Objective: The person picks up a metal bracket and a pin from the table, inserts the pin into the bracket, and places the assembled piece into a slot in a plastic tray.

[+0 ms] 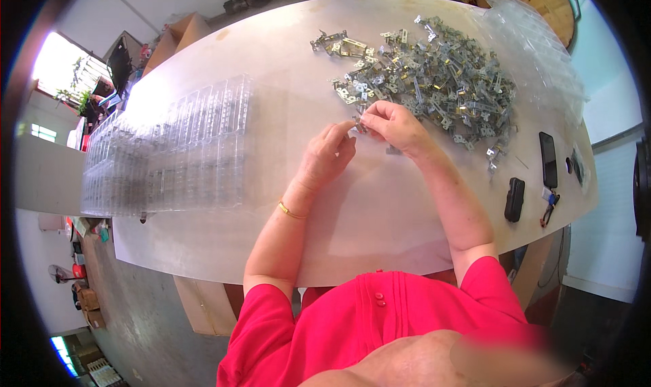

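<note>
Nearest, at 6 o'clock, the person's red shirt (352,326) fills the lower edge, and both bare forearms rise from it onto the pale table (380,217). A thin gold bracelet (290,211) sits on the left wrist.

Near the centre of the view the two hands meet. The left hand (329,153) lies with its fingers loosely curled, the fingertips reaching toward 1 o'clock and touching a small metal part (357,124). The right hand (393,124) has its thumb and fingers pinched together on that same part, so the piece is held between both hands just above the table. Whether the left fingers actually clamp it or only steady it cannot be told.

At 3 o'clock, well apart from the hands, lie a small black case (515,198), a dark phone (548,158) and a bunch of keys (549,207).

At 9 o'clock a wide spread of clear plastic trays (169,150) covers the left part of the table.

Farther off, from 12 to 2 o'clock, a heap of small metal brackets (434,75) begins just beyond the right hand's knuckles. Behind it, at 1 o'clock, lies a stack of clear plastic packaging (536,55).
</note>
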Demonstrator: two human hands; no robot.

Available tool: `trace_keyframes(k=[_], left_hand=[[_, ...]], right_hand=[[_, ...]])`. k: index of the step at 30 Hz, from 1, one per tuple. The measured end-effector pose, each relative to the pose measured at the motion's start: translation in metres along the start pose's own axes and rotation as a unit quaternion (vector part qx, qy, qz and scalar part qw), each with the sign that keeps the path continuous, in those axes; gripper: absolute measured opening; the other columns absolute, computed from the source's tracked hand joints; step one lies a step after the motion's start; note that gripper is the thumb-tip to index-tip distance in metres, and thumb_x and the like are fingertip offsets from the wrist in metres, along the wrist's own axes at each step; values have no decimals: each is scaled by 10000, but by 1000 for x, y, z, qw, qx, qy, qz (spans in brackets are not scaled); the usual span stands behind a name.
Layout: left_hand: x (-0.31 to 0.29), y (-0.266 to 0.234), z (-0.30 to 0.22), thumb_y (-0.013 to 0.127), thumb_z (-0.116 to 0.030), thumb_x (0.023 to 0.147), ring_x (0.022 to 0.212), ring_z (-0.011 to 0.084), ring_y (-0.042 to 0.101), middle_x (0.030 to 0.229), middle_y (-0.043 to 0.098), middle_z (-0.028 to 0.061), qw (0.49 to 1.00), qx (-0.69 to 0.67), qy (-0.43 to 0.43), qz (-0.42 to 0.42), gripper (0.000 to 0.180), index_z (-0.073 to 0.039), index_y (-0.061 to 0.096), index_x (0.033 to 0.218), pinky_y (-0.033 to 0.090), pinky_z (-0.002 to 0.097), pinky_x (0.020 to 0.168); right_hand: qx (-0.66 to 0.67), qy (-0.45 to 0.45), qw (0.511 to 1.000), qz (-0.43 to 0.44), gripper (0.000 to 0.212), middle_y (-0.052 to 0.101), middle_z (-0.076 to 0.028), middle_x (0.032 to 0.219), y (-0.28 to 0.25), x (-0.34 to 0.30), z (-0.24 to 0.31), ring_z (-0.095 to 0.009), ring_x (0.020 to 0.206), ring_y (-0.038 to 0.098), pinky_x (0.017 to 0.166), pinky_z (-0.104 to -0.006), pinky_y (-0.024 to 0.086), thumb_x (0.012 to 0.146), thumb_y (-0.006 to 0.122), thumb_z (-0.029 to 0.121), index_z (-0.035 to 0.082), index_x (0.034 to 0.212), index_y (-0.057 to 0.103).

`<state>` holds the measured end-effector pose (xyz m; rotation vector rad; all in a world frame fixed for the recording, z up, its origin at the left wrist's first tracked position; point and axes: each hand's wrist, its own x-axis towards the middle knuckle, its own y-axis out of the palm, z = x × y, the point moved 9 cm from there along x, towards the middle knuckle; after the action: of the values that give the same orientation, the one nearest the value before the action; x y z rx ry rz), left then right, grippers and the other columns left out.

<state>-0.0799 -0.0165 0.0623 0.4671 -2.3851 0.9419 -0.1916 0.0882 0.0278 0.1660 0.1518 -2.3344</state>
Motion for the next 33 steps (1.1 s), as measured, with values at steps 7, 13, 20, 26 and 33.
trace_keyframes(k=[7, 13, 20, 26, 33], left_hand=[[-9, 11, 27, 626, -40, 947, 677, 80, 571, 825, 612, 16, 970, -161, -180, 30, 215, -8, 611, 1159, 491, 251, 608], [-18, 16, 54, 598, -117, 997, 666, 77, 576, 840, 627, 21, 894, -333, -298, 16, 224, 6, 585, 1183, 475, 228, 591], [-19, 17, 50, 628, -214, 990, 660, 124, 642, 856, 675, 72, 875, -357, -320, 72, 306, 3, 581, 1200, 479, 237, 573], [-12, 17, 48, 478, -347, 1044, 759, 244, 688, 1007, 692, 189, 770, -557, -305, 60, 490, 42, 510, 1340, 537, 329, 665], [-7, 7, 51, 495, -198, 1056, 1169, 297, 636, 1340, 598, 183, 840, -489, -236, -12, 471, 3, 412, 1475, 540, 392, 941]], right_hand=[[-30, -133, 989, -64, 118, 638, -6, 832, -6, -10, 37, -94, 722, 557, 664, -267, 477, 958, 656, 145, 28, 951, 668], [-150, -258, 953, -59, 81, 637, -84, 925, 10, -28, 67, -174, 785, 617, 699, -305, 510, 920, 681, 107, 27, 938, 681], [-176, -223, 958, -43, 75, 659, -91, 881, 14, -28, 64, -189, 770, 639, 704, -308, 520, 919, 683, 92, 20, 941, 680], [-111, -185, 975, -46, 103, 669, -45, 844, 7, -19, 52, -110, 790, 641, 716, -279, 528, 948, 683, 120, 17, 945, 684], [212, -97, 969, -79, 149, 679, -29, 915, -5, -7, 26, -115, 818, 657, 788, -272, 569, 997, 643, 172, 26, 1007, 667]])
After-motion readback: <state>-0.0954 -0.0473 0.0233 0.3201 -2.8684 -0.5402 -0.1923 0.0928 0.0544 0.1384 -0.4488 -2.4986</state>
